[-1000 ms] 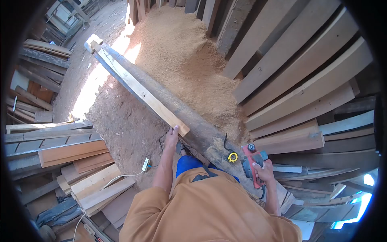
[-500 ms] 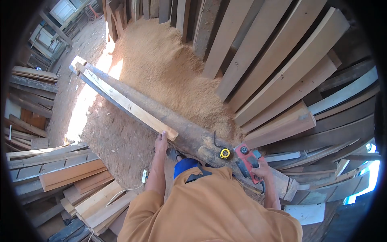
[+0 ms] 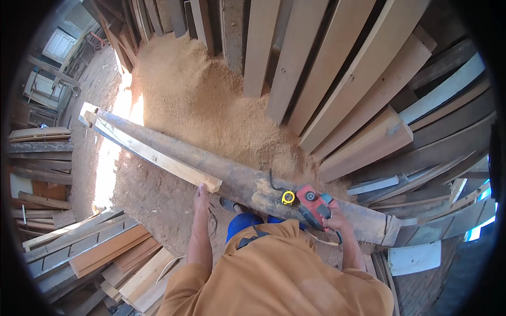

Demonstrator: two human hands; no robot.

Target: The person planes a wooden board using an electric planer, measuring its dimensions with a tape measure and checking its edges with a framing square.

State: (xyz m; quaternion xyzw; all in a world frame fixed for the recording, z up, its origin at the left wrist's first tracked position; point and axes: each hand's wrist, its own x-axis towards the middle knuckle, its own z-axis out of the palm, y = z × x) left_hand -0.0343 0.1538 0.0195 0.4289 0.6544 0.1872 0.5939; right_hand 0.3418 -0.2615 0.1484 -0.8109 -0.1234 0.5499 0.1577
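Note:
My left hand [image 3: 201, 201] is at the near end of a long pale wooden batten [image 3: 158, 158], thumb up against its side edge. The batten lies along a thick, worn timber beam [image 3: 237, 168] and slants away to the upper left. My right hand [image 3: 335, 219] is closed round the rear handle of a red electric hand planer [image 3: 312, 204], which rests on the beam. Just left of the planer sits a yellow tape measure [image 3: 288, 197]. The fingers under the batten's edge are partly hidden.
Sawdust [image 3: 200, 95] is heaped beyond the beam. Tall planks [image 3: 305, 68] lean at the upper right. Stacked boards [image 3: 113, 253] lie at the lower left, and a cord [image 3: 171, 266] crosses them. A white panel [image 3: 415, 258] lies at the lower right.
The view has turned and shifted. The planer now sits closer to the tape measure, still in my right hand. My left hand stays at the batten's near end.

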